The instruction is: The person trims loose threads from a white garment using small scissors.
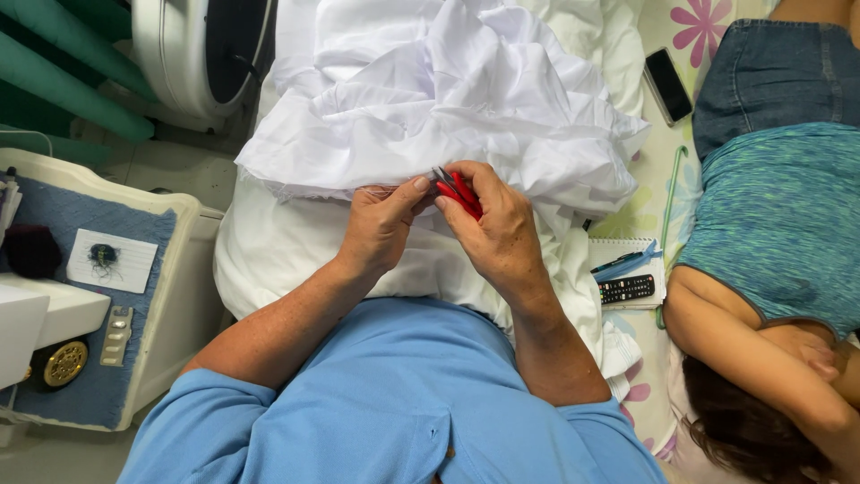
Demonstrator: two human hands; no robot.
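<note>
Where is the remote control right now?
In the head view, the black remote control lies at the right, on a spiral notepad between the white fabric and another person's arm.

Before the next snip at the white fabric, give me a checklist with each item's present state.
1. Red-handled snips gripped in the right hand: ok.
2. Left hand pinching the white fabric edge beside the blades: ok.
3. Left fingertips out of the blades' path: cannot tell, they sit very close.
4. Blade tips on a thread or seam: cannot tell, too small.
5. Fabric supported on the lap: ok.
6. Person lying alongside apart from the snips: ok.
</note>
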